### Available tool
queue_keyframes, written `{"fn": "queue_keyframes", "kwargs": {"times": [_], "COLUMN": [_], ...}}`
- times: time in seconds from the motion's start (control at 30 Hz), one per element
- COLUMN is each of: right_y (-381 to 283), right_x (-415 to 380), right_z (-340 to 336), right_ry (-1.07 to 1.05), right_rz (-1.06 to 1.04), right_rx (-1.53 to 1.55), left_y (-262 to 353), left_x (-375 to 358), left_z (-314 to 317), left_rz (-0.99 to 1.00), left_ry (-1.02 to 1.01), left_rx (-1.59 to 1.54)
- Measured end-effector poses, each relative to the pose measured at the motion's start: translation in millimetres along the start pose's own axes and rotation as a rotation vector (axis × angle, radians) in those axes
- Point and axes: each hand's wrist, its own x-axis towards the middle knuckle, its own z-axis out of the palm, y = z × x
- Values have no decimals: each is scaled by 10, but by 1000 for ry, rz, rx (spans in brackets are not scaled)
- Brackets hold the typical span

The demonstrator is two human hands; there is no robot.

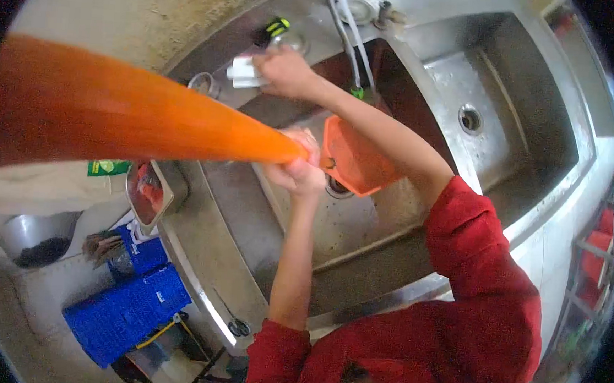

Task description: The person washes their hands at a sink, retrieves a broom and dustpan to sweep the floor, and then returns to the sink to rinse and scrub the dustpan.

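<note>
My left hand (298,166) is closed around the long orange handle (184,122) of what looks like a dustpan. The handle runs up past the camera at the left. Its orange pan (359,159) tilts over the left sink basin (350,241), partly behind my right forearm. My right hand (283,70) reaches across to the back ledge, its fingers on a white blocky object (245,72) whose kind I cannot make out. A black and yellow-green item (276,28) lies just beyond that hand, by a small round dish.
A faucet hose (353,42) hangs into the left basin. The right basin (475,82) has an open drain. At left are a tray with red contents (150,193), blue crates (128,307), a metal bowl (37,233) and scissors (239,327).
</note>
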Motion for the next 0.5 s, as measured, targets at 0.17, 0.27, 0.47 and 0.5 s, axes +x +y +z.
{"fn": "queue_keyframes", "kwargs": {"times": [0.17,0.27,0.47,0.5], "right_y": [70,229,174,267], "right_x": [-1491,-2705,-3175,-3080], "right_z": [-319,516,1793,1866], "right_ry": [16,-247,-87,-85], "right_rz": [848,784,60,70], "right_rx": [184,177,239,250], "left_y": [-31,-97,-100,-100], "left_x": [62,57,-17,-11], "left_z": [20,6,-3,30], "left_rz": [-24,-39,-73,-85], "left_ry": [-57,-97,-247,-253], "left_rx": [-91,-86,-222,-214]}}
